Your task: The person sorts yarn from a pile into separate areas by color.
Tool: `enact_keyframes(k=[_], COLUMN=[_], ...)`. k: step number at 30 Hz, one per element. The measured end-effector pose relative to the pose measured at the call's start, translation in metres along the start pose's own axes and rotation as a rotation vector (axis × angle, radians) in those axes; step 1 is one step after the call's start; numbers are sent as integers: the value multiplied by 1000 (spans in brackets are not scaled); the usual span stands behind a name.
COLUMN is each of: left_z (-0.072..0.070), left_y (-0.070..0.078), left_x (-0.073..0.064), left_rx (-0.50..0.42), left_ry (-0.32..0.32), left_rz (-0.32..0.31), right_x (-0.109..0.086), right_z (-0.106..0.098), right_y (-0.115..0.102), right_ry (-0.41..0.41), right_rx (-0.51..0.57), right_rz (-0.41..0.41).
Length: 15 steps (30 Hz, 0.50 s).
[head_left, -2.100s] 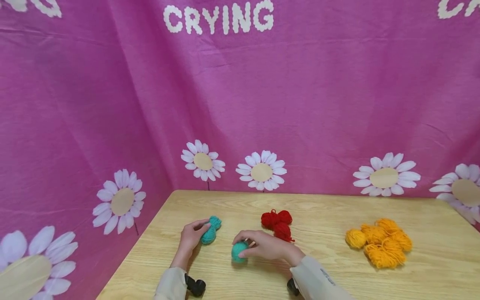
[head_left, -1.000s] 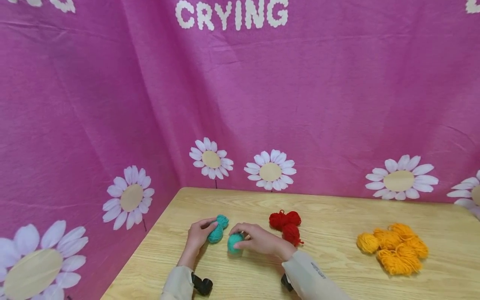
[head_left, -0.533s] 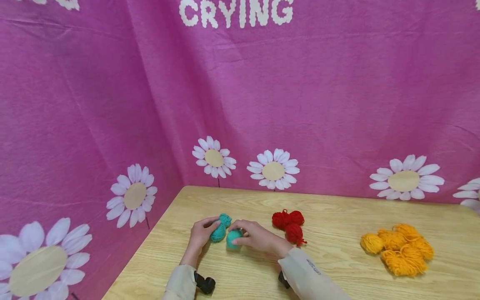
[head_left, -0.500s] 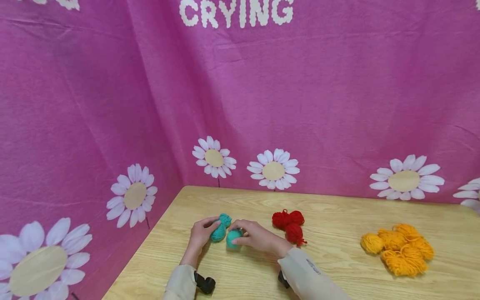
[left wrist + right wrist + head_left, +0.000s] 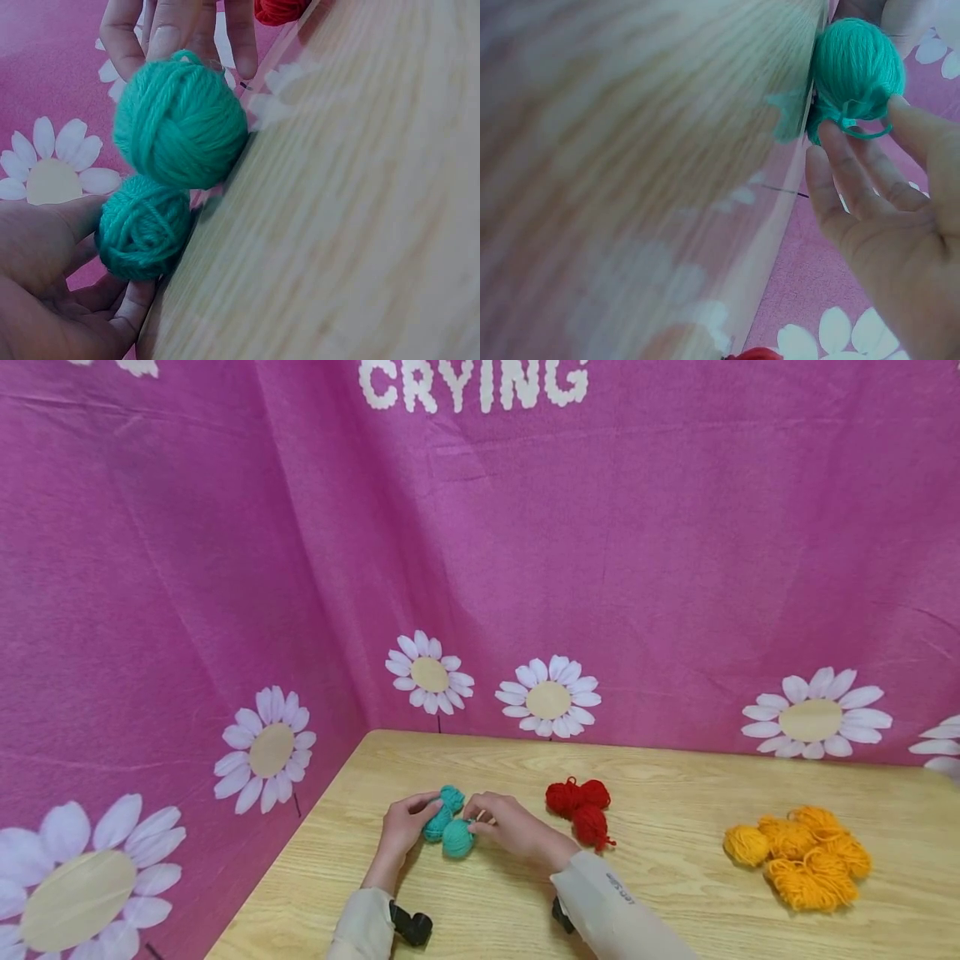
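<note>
Three teal yarn balls sit close together on the left of the table in the head view. My left hand (image 5: 405,828) holds the darker ball (image 5: 437,827) between thumb and fingers; a smaller teal ball (image 5: 452,797) lies just behind it. The lighter green ball (image 5: 458,841) sits against the darker one. At its right side is my right hand (image 5: 516,828), fingers loosely bent and spread from it, thumb tip at the yarn. The right wrist view shows a loose yarn end on this lighter ball (image 5: 859,64) near the fingertips (image 5: 829,133).
Three red yarn balls (image 5: 588,822) are clustered right of my right hand. Farther right lies a group of yellow-orange yarn balls and skeins (image 5: 813,877). The wooden table (image 5: 660,785) meets a pink curtain (image 5: 660,568) with daisies at its back and left.
My right hand has carried the lighter green ball leftward up to the other teal balls, and its fingers have loosened from it. The left hand has stayed at the darker ball.
</note>
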<state>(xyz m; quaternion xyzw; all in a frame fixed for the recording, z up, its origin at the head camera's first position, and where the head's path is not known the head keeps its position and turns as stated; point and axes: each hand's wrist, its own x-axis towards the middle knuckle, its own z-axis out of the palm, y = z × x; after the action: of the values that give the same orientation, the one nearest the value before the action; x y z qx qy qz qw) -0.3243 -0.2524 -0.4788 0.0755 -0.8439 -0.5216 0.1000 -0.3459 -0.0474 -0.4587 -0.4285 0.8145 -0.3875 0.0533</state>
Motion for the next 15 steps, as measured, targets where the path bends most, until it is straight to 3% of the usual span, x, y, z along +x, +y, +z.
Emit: enact_keyframes(k=[15], left_z=[0], left_y=[-1], left_x=[0], left_rx=[5], left_ry=[6], left_rz=[-17], right_x=[-2], right_z=[-1], right_y=[-3], right_ry=[13], right_rx=[0], right_rz=[3])
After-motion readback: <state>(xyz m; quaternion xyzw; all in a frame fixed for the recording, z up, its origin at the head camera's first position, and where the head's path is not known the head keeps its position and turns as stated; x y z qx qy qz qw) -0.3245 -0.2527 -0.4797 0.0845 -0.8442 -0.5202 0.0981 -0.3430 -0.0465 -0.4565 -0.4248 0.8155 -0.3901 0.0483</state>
